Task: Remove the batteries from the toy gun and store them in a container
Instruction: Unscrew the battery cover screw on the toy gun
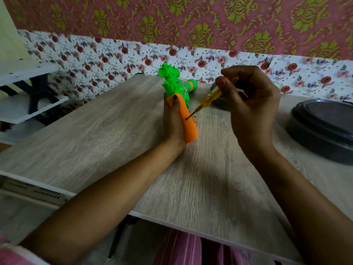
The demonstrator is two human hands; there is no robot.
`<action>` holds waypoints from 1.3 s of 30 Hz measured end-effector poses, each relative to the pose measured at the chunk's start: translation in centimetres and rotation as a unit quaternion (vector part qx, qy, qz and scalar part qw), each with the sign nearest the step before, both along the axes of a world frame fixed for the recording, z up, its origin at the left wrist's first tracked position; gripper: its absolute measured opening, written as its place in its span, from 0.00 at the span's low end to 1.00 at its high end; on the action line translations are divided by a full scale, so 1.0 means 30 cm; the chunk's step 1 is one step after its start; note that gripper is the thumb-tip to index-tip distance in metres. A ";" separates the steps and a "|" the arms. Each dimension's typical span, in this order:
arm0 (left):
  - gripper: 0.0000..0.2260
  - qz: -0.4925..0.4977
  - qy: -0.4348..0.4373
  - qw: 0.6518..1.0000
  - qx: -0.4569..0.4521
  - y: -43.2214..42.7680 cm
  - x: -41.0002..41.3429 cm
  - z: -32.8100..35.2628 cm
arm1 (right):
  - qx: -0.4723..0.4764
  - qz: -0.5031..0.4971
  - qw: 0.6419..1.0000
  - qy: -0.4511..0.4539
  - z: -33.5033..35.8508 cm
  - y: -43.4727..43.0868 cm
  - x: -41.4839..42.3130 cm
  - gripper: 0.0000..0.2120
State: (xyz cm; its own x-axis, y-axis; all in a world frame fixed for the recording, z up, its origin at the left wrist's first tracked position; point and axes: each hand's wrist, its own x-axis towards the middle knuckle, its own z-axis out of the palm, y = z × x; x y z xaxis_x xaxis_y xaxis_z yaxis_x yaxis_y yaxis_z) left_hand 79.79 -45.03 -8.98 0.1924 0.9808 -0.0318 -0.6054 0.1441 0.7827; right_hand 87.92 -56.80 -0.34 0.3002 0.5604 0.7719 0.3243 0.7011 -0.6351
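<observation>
Over the wood-grain tabletop (95, 146), near its far edge, the left hand (172, 123) has its grip around the toy gun (177, 96)'s orange handle while the right hand (250, 104)'s grip pinches a yellow screwdriver (208, 98), its tip on the handle.

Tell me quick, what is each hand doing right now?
Left hand: closed around the orange grip of the toy gun.
Right hand: closed on the yellow screwdriver, tip against the grip.
</observation>
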 end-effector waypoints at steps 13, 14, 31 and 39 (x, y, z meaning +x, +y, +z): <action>0.38 0.021 -0.006 1.000 0.010 0.000 0.000 0.005 | 0.002 0.038 0.999 0.001 0.001 -0.001 -0.004 0.13; 0.38 0.019 -0.004 1.000 0.011 0.003 0.000 0.002 | 0.001 0.044 0.999 -0.003 0.000 -0.002 -0.004 0.14; 0.31 0.024 0.005 0.999 0.023 -0.015 -0.002 0.012 | -0.013 0.043 0.999 -0.001 0.007 -0.008 -0.014 0.10; 0.31 0.015 -0.007 1.000 0.014 -0.001 -0.003 0.004 | -0.002 0.061 0.998 -0.014 -0.006 -0.002 -0.007 0.13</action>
